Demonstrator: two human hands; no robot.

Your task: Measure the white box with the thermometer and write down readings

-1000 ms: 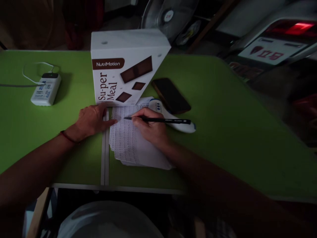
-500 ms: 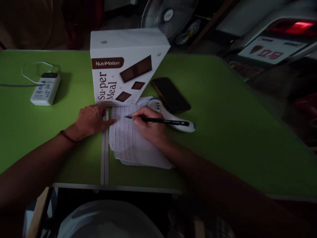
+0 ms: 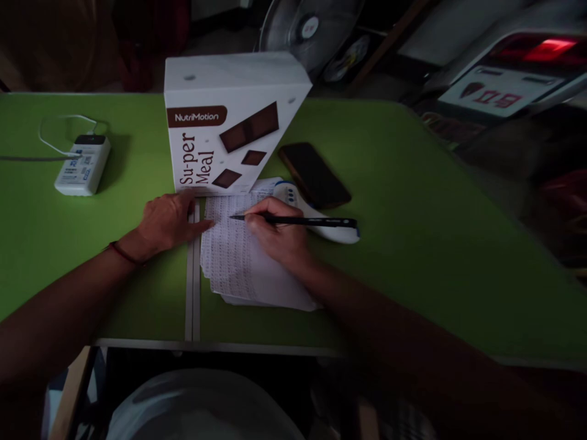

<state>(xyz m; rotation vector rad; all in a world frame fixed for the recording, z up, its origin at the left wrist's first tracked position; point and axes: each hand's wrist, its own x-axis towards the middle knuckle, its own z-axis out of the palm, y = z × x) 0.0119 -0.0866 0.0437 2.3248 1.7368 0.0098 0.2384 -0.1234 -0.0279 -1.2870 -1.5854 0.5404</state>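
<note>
My right hand (image 3: 279, 235) is closed around a black pen (image 3: 316, 221), whose tip points left over the sheets of paper (image 3: 233, 263). Rows of small writing or print fill the left part of the top sheet. My left hand (image 3: 167, 220) lies with its thumb apart, the thumb tip at the paper's left edge. Its fingers reach the lower left corner of a white NutriMotion box (image 3: 243, 128), which stands tilted-looking just behind the paper. A white handheld device with blue buttons (image 3: 293, 194), perhaps a thermometer, lies partly hidden behind my right hand and the pen.
A dark phone (image 3: 315, 174) lies right of the box. At the left is a white power bank (image 3: 85, 165) with a cable. All are on a green folding table (image 3: 413, 244) with a metal seam. A fan (image 3: 309, 30) stands beyond the far edge.
The pen's back end has swung slightly right and up in my right hand. My left hand, the paper and the box have stayed in place; the view has shifted a little.
</note>
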